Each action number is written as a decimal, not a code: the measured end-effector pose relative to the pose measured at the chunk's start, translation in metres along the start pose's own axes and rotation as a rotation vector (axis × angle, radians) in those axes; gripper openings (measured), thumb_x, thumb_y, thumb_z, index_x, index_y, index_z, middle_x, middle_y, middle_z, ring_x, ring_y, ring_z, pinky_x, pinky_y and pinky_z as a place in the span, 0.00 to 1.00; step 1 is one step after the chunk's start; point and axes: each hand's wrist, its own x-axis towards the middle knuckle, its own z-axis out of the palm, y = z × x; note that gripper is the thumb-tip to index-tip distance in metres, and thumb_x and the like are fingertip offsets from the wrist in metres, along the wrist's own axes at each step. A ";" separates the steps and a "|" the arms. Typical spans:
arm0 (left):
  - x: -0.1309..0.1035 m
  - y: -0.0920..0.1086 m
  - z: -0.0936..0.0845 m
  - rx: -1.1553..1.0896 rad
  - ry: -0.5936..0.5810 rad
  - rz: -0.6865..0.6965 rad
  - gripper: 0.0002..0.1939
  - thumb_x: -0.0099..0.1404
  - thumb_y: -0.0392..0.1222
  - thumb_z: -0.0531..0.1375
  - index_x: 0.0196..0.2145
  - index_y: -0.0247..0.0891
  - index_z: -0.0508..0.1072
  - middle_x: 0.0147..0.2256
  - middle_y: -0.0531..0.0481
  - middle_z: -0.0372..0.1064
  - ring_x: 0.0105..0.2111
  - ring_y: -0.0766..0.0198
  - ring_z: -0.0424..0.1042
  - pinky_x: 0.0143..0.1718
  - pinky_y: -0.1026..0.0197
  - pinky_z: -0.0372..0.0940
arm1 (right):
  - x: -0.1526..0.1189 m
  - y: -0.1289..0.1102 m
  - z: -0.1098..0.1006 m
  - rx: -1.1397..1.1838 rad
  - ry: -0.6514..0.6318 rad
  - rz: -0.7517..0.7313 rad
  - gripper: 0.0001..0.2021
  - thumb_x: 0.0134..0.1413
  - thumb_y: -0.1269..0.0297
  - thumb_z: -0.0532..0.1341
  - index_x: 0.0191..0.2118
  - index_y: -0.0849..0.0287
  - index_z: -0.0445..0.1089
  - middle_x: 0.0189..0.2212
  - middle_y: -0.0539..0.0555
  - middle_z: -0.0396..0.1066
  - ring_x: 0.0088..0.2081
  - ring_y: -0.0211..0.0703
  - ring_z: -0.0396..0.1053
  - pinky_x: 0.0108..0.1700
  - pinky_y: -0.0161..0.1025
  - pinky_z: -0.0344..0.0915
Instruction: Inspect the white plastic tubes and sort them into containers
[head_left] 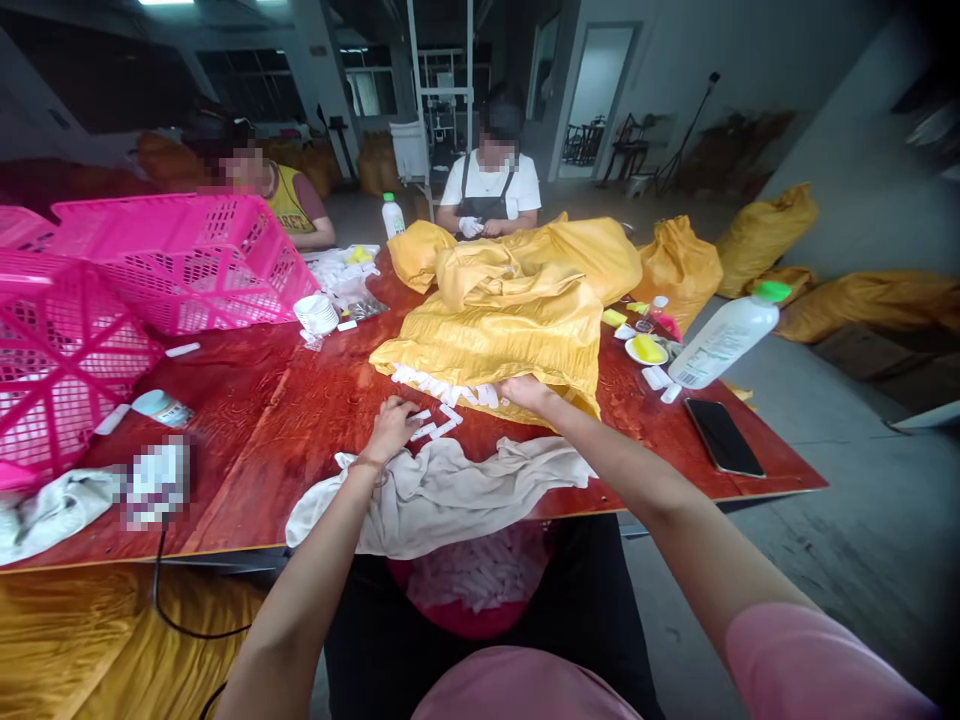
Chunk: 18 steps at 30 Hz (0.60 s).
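Observation:
Small white plastic pieces (448, 420) lie on the red table in front of a large yellow woven sack (502, 340). More of them spill from the sack's mouth. My left hand (391, 428) rests at the left of the loose pieces, fingers curled, with one piece at its fingertips. At the sack's mouth, my right hand (523, 390) is closed among the white pieces; what its fingers hold is hidden. A crumpled pale cloth (480, 490) lies along the table edge below both hands. Under that edge, a pink basin (469, 622) full of white pieces sits between my legs.
Pink plastic baskets (187, 260) stand at left. A white bottle (724, 335), a phone (724, 437) and a small dish with a yellow sponge (646, 349) are at right. Two people sit across the table (247, 440). Yellow sacks (765, 235) line the floor.

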 end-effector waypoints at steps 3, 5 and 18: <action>0.007 0.018 -0.002 -0.014 0.042 0.016 0.05 0.55 0.38 0.66 0.33 0.38 0.77 0.40 0.44 0.68 0.45 0.53 0.66 0.47 0.54 0.62 | -0.029 -0.016 -0.013 0.012 0.024 -0.024 0.07 0.61 0.72 0.56 0.43 0.68 0.69 0.41 0.63 0.74 0.43 0.47 0.71 0.48 0.41 0.63; -0.001 0.033 -0.007 -0.052 0.078 0.047 0.04 0.57 0.38 0.65 0.32 0.37 0.76 0.38 0.45 0.68 0.42 0.55 0.67 0.44 0.57 0.62 | -0.062 -0.029 -0.018 0.069 0.066 -0.011 0.09 0.65 0.68 0.54 0.45 0.66 0.66 0.41 0.61 0.73 0.42 0.46 0.70 0.47 0.41 0.64; -0.179 0.153 -0.048 -0.435 0.175 0.147 0.10 0.70 0.43 0.58 0.47 0.41 0.75 0.38 0.50 0.74 0.32 0.65 0.71 0.36 0.64 0.64 | -0.201 -0.133 0.001 0.978 -0.167 0.053 0.13 0.65 0.55 0.58 0.38 0.61 0.67 0.31 0.49 0.65 0.34 0.37 0.63 0.38 0.34 0.59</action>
